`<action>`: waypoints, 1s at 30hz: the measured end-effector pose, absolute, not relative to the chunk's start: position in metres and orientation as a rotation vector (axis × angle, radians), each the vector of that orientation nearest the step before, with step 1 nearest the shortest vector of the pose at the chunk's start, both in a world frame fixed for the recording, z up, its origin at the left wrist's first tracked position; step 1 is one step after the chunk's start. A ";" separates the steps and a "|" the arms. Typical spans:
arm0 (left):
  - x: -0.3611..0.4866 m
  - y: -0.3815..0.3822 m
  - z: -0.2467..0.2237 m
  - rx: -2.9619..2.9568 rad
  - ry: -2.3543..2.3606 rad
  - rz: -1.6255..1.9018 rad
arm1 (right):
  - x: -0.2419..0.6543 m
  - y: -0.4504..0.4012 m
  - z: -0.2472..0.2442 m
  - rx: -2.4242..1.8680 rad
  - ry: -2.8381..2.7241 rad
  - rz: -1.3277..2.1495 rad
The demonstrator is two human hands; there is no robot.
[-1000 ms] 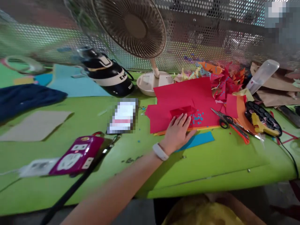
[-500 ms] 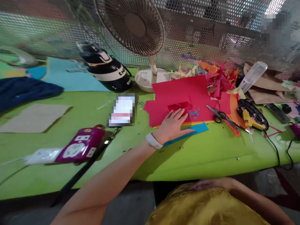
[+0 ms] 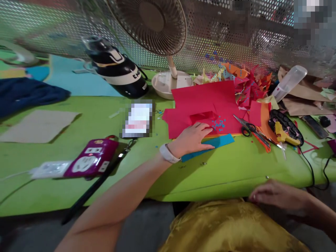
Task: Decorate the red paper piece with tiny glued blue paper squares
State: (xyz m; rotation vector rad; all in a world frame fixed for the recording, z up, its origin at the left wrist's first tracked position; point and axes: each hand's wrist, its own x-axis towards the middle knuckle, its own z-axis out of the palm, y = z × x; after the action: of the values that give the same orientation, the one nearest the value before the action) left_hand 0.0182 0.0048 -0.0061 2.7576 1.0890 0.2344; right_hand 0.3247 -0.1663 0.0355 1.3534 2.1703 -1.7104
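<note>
My left hand (image 3: 195, 139), with a white band on the wrist, is over the lower edge of the red paper (image 3: 204, 96), thumb apart from the fingers, holding nothing I can see. Under its thumb side lies a blue paper strip (image 3: 222, 141). Small blue bits (image 3: 218, 124) are scattered on the red paper just beyond the fingertips. My right hand (image 3: 275, 194) hovers at the table's front edge, above the yellow cloth of my clothing; its fingers are loosely bent and blurred, and whether they hold anything is unclear. Black-handled scissors (image 3: 248, 127) rest right of the red paper.
A fan (image 3: 172, 82), a black bottle (image 3: 123, 77) and a phone (image 3: 139, 119) stand or lie behind and left. At the left is a purple power strip (image 3: 91, 157). Paper scraps (image 3: 249, 84), a yellow glue gun (image 3: 282, 133) and a clear bottle (image 3: 291, 82) are right.
My right hand has risen from my lap and moved right to the table's front edge. The fingers of my left hand have drawn in slightly and bent. The view has shifted a little.
</note>
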 end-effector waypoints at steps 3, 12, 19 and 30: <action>0.018 0.005 0.000 2.758 1.084 0.208 | 0.310 -0.115 0.042 1.455 2.713 -1.230; 0.020 -0.002 0.009 2.806 0.975 0.168 | 0.262 -0.027 -0.012 1.165 3.069 0.096; -0.002 0.036 0.013 2.712 1.601 0.619 | 0.267 -0.029 -0.021 1.085 3.140 0.344; -0.006 0.054 0.002 2.780 1.520 0.967 | 0.267 -0.031 -0.022 1.158 3.176 0.182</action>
State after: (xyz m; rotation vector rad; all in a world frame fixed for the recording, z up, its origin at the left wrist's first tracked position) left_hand -0.0057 0.0542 0.0021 2.7797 1.5197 0.9669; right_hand 0.2667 -0.0313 -0.0221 1.1579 3.1756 0.1820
